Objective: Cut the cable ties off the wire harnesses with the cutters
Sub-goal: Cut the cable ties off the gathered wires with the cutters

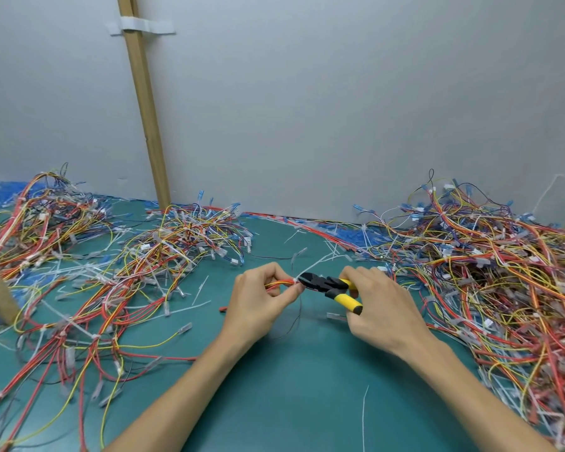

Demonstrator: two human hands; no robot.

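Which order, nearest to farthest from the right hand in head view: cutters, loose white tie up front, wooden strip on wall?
1. Cutters, gripped in the right hand.
2. Loose white tie, on the mat, near side.
3. Wooden strip, back left, against the wall.

L hand (261,303), R hand (384,308) both bare; forearms (190,380) bare to frame edge.

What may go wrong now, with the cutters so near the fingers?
1. The cutters in the right hand sit at the white cable tie, right against the orange wires; the blades might nick insulation.
2. The left hand pinches those wires just beside the blades, so a slip could catch a fingertip.
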